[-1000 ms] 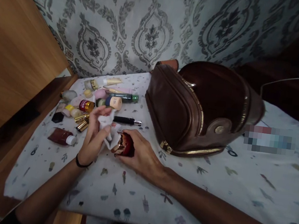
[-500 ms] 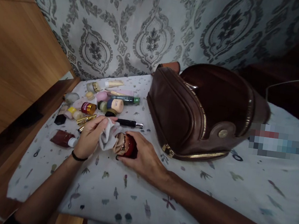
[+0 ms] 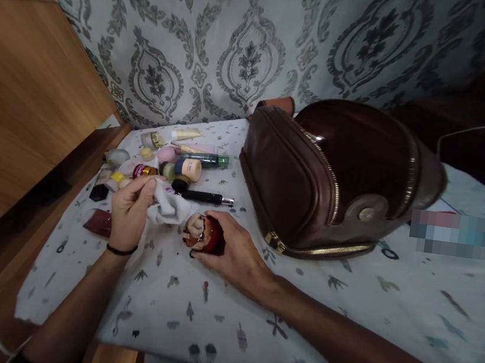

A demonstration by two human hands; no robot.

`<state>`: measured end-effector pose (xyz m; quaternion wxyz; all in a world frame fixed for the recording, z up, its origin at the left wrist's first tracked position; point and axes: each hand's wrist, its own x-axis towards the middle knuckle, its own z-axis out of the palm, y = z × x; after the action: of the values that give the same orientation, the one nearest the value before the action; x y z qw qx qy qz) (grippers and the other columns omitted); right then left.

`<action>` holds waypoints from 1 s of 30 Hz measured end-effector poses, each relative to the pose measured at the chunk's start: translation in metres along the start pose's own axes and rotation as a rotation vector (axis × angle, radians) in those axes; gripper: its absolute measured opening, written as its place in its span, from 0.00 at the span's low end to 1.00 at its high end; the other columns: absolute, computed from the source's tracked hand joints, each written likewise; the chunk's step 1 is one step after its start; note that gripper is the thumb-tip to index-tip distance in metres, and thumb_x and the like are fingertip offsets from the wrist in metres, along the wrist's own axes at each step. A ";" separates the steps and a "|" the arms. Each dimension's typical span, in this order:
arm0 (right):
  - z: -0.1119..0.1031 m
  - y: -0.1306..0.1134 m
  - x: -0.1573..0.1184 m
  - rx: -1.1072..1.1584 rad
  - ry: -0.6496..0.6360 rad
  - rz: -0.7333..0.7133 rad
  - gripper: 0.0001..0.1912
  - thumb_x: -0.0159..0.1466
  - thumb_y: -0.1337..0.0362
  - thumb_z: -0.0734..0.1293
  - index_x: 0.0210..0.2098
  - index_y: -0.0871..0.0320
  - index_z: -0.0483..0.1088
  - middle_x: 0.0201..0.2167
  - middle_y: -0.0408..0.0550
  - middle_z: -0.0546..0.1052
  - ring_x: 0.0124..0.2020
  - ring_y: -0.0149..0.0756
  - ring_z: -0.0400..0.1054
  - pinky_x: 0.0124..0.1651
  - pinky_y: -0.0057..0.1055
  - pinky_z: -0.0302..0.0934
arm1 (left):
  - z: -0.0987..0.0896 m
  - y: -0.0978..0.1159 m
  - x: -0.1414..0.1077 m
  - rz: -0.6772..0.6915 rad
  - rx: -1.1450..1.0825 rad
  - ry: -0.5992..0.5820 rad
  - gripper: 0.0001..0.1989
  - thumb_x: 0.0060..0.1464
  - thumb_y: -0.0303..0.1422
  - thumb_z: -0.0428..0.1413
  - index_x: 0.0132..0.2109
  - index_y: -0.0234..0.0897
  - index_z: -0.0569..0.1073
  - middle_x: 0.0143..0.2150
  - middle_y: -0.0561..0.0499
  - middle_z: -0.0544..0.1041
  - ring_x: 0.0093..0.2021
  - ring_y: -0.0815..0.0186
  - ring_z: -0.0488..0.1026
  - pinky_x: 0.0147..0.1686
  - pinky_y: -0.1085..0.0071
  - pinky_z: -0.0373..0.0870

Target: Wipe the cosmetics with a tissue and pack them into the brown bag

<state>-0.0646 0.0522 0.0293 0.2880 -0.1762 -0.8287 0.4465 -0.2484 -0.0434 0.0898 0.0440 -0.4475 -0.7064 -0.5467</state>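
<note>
In the head view, my right hand [image 3: 237, 252] is wrapped round a dark red perfume bottle [image 3: 214, 236] with a shiny rose-gold top, which points left. My left hand [image 3: 129, 211] pinches a white cloth [image 3: 167, 207] that hangs between the two hands, a little left of the bottle's top. Behind the cloth lies a black tube with a silver end [image 3: 209, 198]. A bottle of dark red liquid [image 3: 97, 222] is partly hidden behind my left hand. A small red jar with a gold lid [image 3: 143, 171] lies just beyond my left fingers.
A brown leather backpack [image 3: 283, 175] with gold zips lies to the right. Several cosmetics, among them a green tube [image 3: 209, 159] and a beige-capped bottle [image 3: 189, 168], cluster at the back left. A wooden cabinet [image 3: 33, 106] stands left of the patterned tablecloth [image 3: 222, 333].
My left hand has moved left with the cloth, away from the bottle's top, and now covers part of the dark red liquid bottle. My right hand keeps its hold almost in place.
</note>
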 end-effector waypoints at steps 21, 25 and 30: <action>-0.005 -0.003 0.002 0.202 0.034 0.078 0.21 0.54 0.65 0.71 0.47 0.58 0.69 0.43 0.50 0.78 0.44 0.44 0.73 0.47 0.39 0.67 | 0.009 0.020 -0.027 0.344 -0.260 -0.745 0.13 0.62 0.27 0.53 0.51 0.40 0.76 0.44 0.47 0.81 0.45 0.63 0.78 0.48 0.68 0.73; -0.009 -0.003 0.004 0.318 0.024 0.056 0.13 0.59 0.65 0.65 0.43 0.57 0.72 0.43 0.49 0.79 0.44 0.43 0.73 0.46 0.37 0.67 | 0.017 0.019 -0.028 0.652 -0.007 -0.797 0.23 0.62 0.20 0.48 0.62 0.38 0.66 0.60 0.40 0.73 0.65 0.59 0.64 0.63 0.59 0.63; -0.011 0.002 0.001 0.274 0.003 -0.065 0.20 0.57 0.64 0.69 0.49 0.58 0.70 0.49 0.51 0.75 0.48 0.44 0.71 0.51 0.39 0.66 | 0.021 0.014 -0.026 0.698 0.190 -0.749 0.19 0.65 0.29 0.50 0.61 0.39 0.64 0.58 0.39 0.71 0.61 0.56 0.66 0.59 0.57 0.67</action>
<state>-0.0584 0.0614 0.0329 0.3250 -0.1092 -0.7647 0.5456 -0.2149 -0.0415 0.0771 0.0084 -0.8153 -0.5290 -0.2351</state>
